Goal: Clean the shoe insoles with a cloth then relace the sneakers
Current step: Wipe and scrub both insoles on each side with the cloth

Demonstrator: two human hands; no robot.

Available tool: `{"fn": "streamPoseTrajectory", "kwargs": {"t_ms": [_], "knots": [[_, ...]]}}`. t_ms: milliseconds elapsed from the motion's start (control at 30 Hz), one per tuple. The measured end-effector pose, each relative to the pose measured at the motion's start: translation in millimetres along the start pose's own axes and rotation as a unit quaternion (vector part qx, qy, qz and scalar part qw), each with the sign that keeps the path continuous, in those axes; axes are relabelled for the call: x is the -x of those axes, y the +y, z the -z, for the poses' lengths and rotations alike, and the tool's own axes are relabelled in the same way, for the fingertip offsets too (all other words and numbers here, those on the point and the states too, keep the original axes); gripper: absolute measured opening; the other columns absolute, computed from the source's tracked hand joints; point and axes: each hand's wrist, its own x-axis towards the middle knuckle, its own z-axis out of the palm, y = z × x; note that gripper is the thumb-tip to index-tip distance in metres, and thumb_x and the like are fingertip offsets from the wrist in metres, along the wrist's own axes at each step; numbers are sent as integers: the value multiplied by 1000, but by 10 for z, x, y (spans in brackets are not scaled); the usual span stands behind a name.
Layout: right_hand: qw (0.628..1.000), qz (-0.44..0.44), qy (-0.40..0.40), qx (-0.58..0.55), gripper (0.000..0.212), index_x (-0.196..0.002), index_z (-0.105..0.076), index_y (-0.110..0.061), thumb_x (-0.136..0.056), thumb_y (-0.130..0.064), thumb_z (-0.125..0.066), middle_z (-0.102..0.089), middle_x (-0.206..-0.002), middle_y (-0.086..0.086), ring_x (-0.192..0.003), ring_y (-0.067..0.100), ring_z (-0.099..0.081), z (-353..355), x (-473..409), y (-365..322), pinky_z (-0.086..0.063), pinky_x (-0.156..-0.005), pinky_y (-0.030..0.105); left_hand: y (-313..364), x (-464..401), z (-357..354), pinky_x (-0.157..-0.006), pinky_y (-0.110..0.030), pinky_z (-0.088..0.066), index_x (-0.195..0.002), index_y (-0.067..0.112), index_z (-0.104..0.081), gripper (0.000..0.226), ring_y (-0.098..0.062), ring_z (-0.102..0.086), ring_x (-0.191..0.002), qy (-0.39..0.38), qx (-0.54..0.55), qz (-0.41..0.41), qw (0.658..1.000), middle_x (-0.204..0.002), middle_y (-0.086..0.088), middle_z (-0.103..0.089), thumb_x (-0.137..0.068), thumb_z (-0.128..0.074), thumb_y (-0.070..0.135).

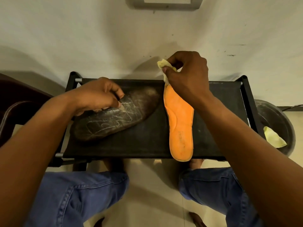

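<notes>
Lying flat, orange insole (180, 122) looks smudged; dark insole (114, 117) chalk-streaked.

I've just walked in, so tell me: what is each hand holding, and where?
The right hand pinches a bunched yellow cloth at its middle. The left hand grips the dark insole by its long edge.

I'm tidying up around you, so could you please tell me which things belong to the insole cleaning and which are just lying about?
In use:
dark insole
orange insole
yellow cloth
black rack

Lying about:
dark basin
second yellow cloth in it
</notes>
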Motion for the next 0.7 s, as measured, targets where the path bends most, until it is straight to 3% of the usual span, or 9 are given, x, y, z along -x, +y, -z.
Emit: {"fn": "streamPoseTrajectory", "kwargs": {"t_ms": [133, 267, 333, 467, 567, 633, 700], "knots": [[1000, -7, -20, 2, 18, -97, -78, -20, -88, -36, -73, -74, -94, -5, -82, 9, -65, -47, 23, 48, -40, -63, 14, -55, -45, -29, -66, -36, -61, -97, 26, -74, 20, -15, -71, -76, 26, -101, -5, 995, -83, 1, -77, -83, -81, 14], [999, -6, -41, 8, 19, -98, -78, -20, -89, -36, -73, -74, -95, -5, -81, 10, -65, -90, 51, 68, -48, -67, 20, -36, -67, -61, -85, -38, -58, -108, 35, -69, 41, -7, -67, -85, 95, -142, -89, 981, -97, 12, -71, -74, -89, 27], [998, -2, -56, 15, 18, -97, -78, -20, -88, -35, -73, -74, -94, -5, -81, 11, -65, -126, 75, 65, -52, -69, 24, -35, -99, -101, -92, -41, -54, -121, 40, -64, 57, -11, -62, -103, 96, -147, -150, 973, -114, 11, -64, -71, -90, 34], [996, -1, -83, 23, 13, -93, -78, -23, -85, -32, -74, -74, -91, -6, -81, 12, -66, -225, 146, 44, -56, -69, 30, -76, -195, -170, -119, -51, -25, -142, 53, -44, 86, -28, -19, -147, 77, -256, -194, 944, -156, 3, -32, -68, -88, 47], [994, 15, -102, 23, 9, -90, -78, -24, -83, -30, -74, -72, -86, -6, -78, 12, -64, -302, 216, 10, -53, -62, 30, -108, -204, -163, -123, -59, -8, -147, 56, -35, 95, -26, 15, -153, 61, -300, -166, 937, -167, 8, -2, -67, -87, 51], [990, 34, -128, 51, 9, -93, -77, -26, -86, -29, -73, -71, -87, -7, -78, 10, -61, -362, 272, -19, -43, -58, 22, -109, -181, -142, -122, -62, -7, -144, 57, -39, 90, -24, 21, -152, 56, -312, -162, 935, -167, 11, 5, -68, -87, 51], [985, 56, -141, 81, 10, -97, -76, -28, -89, -30, -70, -70, -90, -8, -80, 9, -59, -409, 317, -38, -40, -59, 17, -94, -161, -121, -120, -64, -11, -138, 56, -48, 82, -24, 15, -152, 71, -313, -170, 932, -167, 11, 3, -67, -88, 49]]}}
